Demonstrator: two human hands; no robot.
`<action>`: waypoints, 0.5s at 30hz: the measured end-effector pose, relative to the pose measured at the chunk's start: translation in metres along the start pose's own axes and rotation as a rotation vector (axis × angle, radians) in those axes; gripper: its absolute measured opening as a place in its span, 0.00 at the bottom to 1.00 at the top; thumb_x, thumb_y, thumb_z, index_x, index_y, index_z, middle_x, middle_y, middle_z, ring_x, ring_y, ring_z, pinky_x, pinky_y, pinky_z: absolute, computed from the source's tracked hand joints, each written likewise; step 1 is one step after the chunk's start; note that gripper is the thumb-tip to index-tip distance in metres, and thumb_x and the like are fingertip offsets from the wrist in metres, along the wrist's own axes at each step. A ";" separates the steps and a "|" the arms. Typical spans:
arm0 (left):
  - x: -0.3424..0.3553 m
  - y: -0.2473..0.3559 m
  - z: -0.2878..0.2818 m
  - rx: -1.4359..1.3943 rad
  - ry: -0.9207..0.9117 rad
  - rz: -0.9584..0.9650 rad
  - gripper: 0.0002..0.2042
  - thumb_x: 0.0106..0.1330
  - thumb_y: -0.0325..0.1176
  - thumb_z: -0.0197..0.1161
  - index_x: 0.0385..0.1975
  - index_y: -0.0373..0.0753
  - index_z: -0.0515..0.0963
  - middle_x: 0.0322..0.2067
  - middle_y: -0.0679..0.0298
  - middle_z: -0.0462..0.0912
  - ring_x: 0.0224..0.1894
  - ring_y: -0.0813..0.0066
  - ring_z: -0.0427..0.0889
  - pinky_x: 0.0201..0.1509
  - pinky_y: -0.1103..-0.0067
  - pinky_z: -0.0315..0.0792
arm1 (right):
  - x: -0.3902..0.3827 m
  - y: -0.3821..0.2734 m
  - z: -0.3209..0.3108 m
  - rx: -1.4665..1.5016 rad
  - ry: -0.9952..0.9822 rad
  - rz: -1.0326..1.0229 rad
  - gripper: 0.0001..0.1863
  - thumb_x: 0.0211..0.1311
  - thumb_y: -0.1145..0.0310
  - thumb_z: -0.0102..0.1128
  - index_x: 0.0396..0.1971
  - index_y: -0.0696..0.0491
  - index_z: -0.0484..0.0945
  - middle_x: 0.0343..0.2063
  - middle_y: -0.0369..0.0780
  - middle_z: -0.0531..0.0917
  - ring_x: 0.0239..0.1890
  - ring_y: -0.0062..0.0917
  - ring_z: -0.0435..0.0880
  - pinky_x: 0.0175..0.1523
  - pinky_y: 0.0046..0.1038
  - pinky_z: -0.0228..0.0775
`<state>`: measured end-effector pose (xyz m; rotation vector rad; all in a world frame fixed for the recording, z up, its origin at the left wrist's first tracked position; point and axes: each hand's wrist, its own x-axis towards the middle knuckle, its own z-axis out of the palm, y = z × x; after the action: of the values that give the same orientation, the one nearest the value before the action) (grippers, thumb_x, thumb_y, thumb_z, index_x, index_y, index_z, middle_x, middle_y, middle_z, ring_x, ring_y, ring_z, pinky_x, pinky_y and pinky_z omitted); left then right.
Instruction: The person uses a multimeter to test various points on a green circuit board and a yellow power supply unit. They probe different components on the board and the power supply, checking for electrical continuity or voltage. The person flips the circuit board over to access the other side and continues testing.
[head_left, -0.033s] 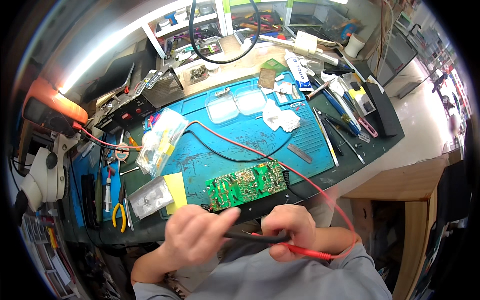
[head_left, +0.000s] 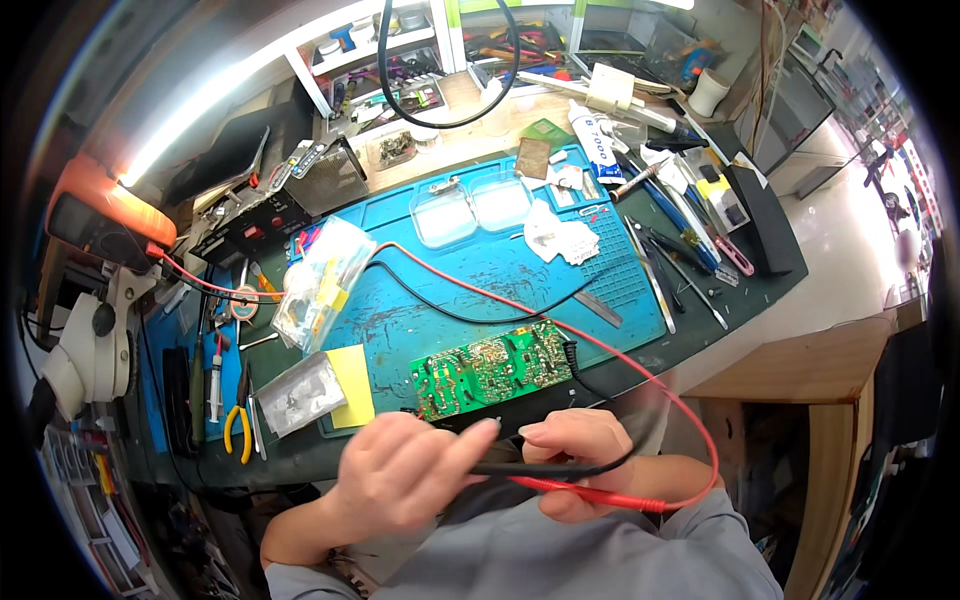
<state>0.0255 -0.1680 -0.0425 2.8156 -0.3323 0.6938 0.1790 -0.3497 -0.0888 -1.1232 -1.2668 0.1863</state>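
Observation:
My left hand point(head_left: 395, 475) is closed, its curled fingers gripping a black test probe point(head_left: 530, 469) at one end. The probe points sideways across to my right hand point(head_left: 575, 450), and its black lead bends up beyond that hand, blurred. My right hand is closed on a red test probe point(head_left: 610, 496), whose red lead point(head_left: 712, 450) loops up over the bench. Just ahead of both hands lies a green circuit board point(head_left: 490, 368), solder side up, by the mat's near edge. Fingers hide parts of both probes.
An orange multimeter point(head_left: 110, 215) stands at the far left, with leads crossing the blue mat point(head_left: 430, 290). Around the mat are a plastic bag point(head_left: 325, 285), a clear open case point(head_left: 450, 215), yellow-handled pliers point(head_left: 238, 435), tweezers and a glue tube point(head_left: 597, 145). A black cable loop point(head_left: 385, 60) hangs overhead.
My left hand has moved slightly right and up. The black probe has shifted, and its lead now shows curving up past my right hand. The red probe stays in my right hand.

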 end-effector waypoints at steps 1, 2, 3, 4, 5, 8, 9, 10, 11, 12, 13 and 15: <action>0.005 0.005 0.007 0.000 0.000 0.046 0.21 0.65 0.41 0.70 0.52 0.33 0.85 0.29 0.69 0.77 0.29 0.74 0.77 0.34 0.77 0.73 | 0.002 -0.005 -0.009 0.039 -0.051 0.050 0.09 0.67 0.64 0.68 0.39 0.53 0.84 0.28 0.37 0.83 0.22 0.28 0.80 0.26 0.28 0.72; 0.008 0.008 0.012 0.001 0.001 0.089 0.22 0.65 0.43 0.70 0.52 0.33 0.85 0.29 0.70 0.77 0.29 0.75 0.77 0.34 0.78 0.73 | 0.004 -0.010 -0.018 0.076 -0.099 0.102 0.10 0.66 0.64 0.69 0.43 0.53 0.84 0.28 0.37 0.83 0.23 0.29 0.81 0.27 0.29 0.74; 0.010 0.011 0.013 -0.021 0.012 0.084 0.21 0.64 0.43 0.71 0.51 0.34 0.86 0.29 0.70 0.77 0.29 0.75 0.77 0.33 0.78 0.72 | 0.004 -0.010 -0.023 0.088 -0.113 0.093 0.10 0.66 0.66 0.70 0.43 0.53 0.84 0.28 0.38 0.84 0.23 0.30 0.81 0.28 0.29 0.75; 0.011 0.013 0.013 -0.042 0.024 0.077 0.21 0.64 0.44 0.71 0.50 0.34 0.86 0.29 0.70 0.78 0.29 0.75 0.77 0.33 0.78 0.72 | 0.004 -0.011 -0.030 0.102 -0.128 0.083 0.10 0.65 0.67 0.71 0.43 0.53 0.84 0.28 0.38 0.84 0.23 0.30 0.82 0.29 0.29 0.75; 0.011 0.014 0.012 -0.062 0.037 0.068 0.21 0.64 0.44 0.72 0.50 0.35 0.86 0.28 0.70 0.78 0.28 0.75 0.77 0.32 0.79 0.72 | 0.001 -0.011 -0.041 0.149 -0.093 0.150 0.05 0.64 0.71 0.71 0.38 0.53 0.85 0.28 0.39 0.85 0.25 0.31 0.82 0.31 0.29 0.76; 0.004 -0.008 0.005 -0.020 0.202 -0.014 0.18 0.64 0.42 0.74 0.47 0.36 0.87 0.28 0.69 0.80 0.28 0.74 0.78 0.32 0.77 0.72 | -0.013 0.003 -0.072 -0.059 0.311 0.080 0.15 0.79 0.62 0.51 0.33 0.55 0.78 0.27 0.40 0.81 0.22 0.20 0.75 0.26 0.21 0.65; -0.003 -0.013 0.002 0.047 0.237 -0.075 0.15 0.65 0.38 0.74 0.45 0.35 0.87 0.28 0.68 0.81 0.27 0.72 0.78 0.32 0.76 0.72 | -0.012 0.007 -0.082 -0.037 0.381 0.130 0.18 0.81 0.62 0.45 0.29 0.55 0.73 0.26 0.40 0.77 0.21 0.17 0.69 0.24 0.21 0.59; -0.010 -0.018 -0.001 0.112 0.273 -0.136 0.11 0.65 0.34 0.73 0.43 0.35 0.87 0.28 0.67 0.83 0.27 0.70 0.78 0.32 0.74 0.73 | -0.009 0.013 -0.094 -0.050 0.423 0.146 0.19 0.82 0.61 0.43 0.28 0.55 0.70 0.26 0.41 0.76 0.21 0.17 0.67 0.25 0.21 0.58; -0.015 -0.023 -0.004 0.123 0.303 -0.172 0.09 0.66 0.28 0.70 0.44 0.34 0.86 0.29 0.65 0.83 0.27 0.68 0.79 0.32 0.73 0.73 | -0.008 0.020 -0.103 -0.025 0.492 0.171 0.17 0.80 0.63 0.44 0.28 0.54 0.68 0.24 0.42 0.74 0.22 0.18 0.67 0.27 0.20 0.57; -0.021 -0.029 -0.004 0.133 0.333 -0.210 0.08 0.67 0.23 0.68 0.45 0.33 0.85 0.29 0.64 0.83 0.27 0.66 0.79 0.33 0.72 0.73 | -0.009 0.023 -0.112 -0.030 0.474 0.204 0.17 0.80 0.63 0.44 0.28 0.54 0.68 0.24 0.41 0.74 0.22 0.18 0.67 0.27 0.20 0.58; -0.027 -0.034 -0.003 0.144 0.378 -0.238 0.09 0.67 0.21 0.66 0.46 0.33 0.84 0.29 0.62 0.82 0.28 0.65 0.79 0.33 0.71 0.74 | -0.010 0.025 -0.120 -0.035 0.457 0.236 0.16 0.80 0.64 0.44 0.28 0.54 0.68 0.23 0.41 0.74 0.22 0.18 0.68 0.28 0.20 0.58; -0.036 -0.042 0.001 0.159 0.466 -0.291 0.12 0.66 0.17 0.63 0.48 0.31 0.82 0.29 0.60 0.82 0.28 0.63 0.79 0.33 0.71 0.74 | -0.010 0.028 -0.124 -0.004 0.454 0.301 0.15 0.79 0.65 0.45 0.29 0.55 0.69 0.22 0.41 0.74 0.23 0.19 0.70 0.28 0.21 0.60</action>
<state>0.0066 -0.1223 -0.0676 2.6457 0.2168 1.3075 0.2898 -0.4121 -0.1019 -1.2706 -0.6946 0.1421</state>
